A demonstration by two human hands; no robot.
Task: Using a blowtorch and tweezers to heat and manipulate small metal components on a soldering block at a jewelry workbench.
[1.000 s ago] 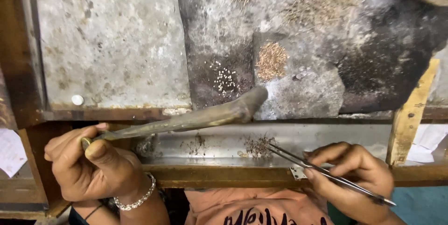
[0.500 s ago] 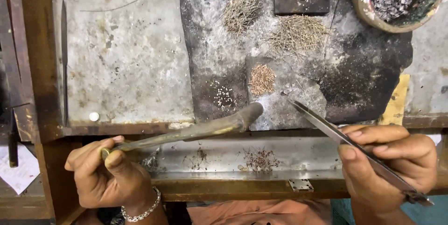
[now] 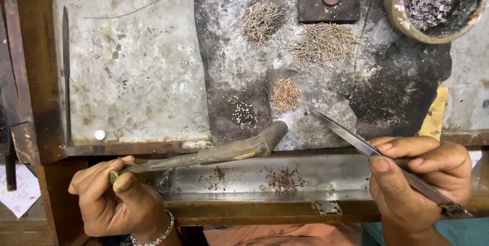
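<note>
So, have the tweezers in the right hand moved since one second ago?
Yes. The tweezers went up from the metal tray onto the dark slab, tips near the small copper pile.

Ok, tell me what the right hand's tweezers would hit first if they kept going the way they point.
The right hand aims the tweezers up and left. The few loose bits just past the tip come first, then the small pile of coppery wire pieces. Tip height above the slab is unclear.
</note>
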